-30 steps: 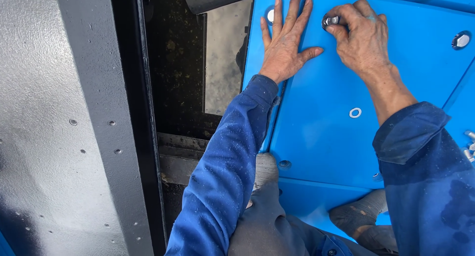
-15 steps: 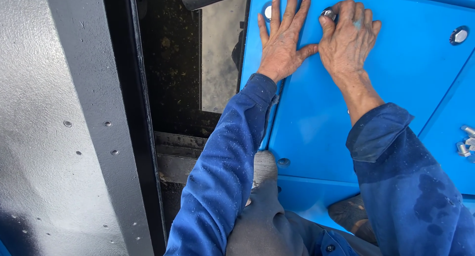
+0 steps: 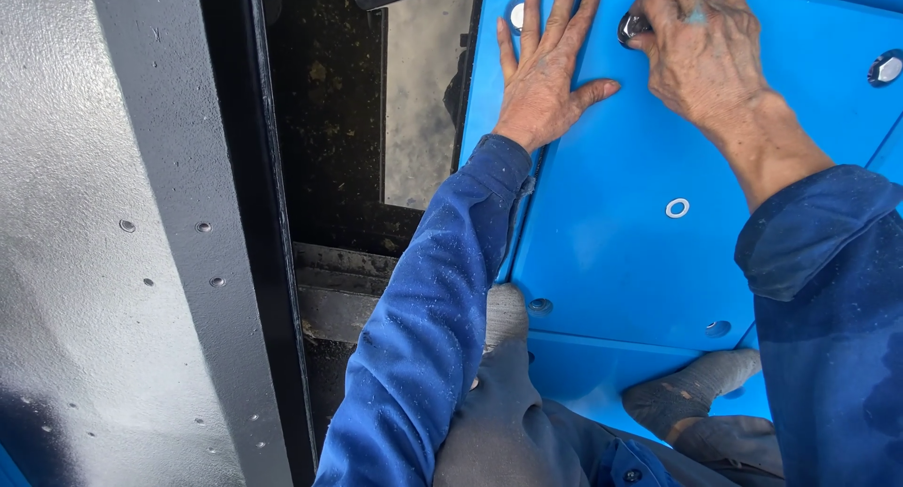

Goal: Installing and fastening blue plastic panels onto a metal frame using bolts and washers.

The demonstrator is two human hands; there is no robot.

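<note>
My left hand [image 3: 546, 68] lies flat with fingers spread on a bright blue metal panel [image 3: 611, 252], near its left edge. A silver bolt head [image 3: 516, 15] shows just left of that hand's fingers. My right hand [image 3: 701, 45] is curled over the panel's upper part, its fingertips closed around a shiny silver bolt [image 3: 632, 26]. A white washer [image 3: 677, 207] sits on the panel below my right wrist. Both arms wear dark blue sleeves.
Another bolt head [image 3: 886, 68] sits at the panel's right side. Two empty holes [image 3: 540, 305] [image 3: 718, 328] mark its lower edge. A grey-black steel beam [image 3: 179, 242] fills the left, with a dark gap [image 3: 329, 120] beside it. My grey trousers and shoes [image 3: 696, 402] are below.
My right hand went from flat on the panel to curled, fingertips gripping the silver bolt. My left hand stayed pressed flat. The view shifted slightly.
</note>
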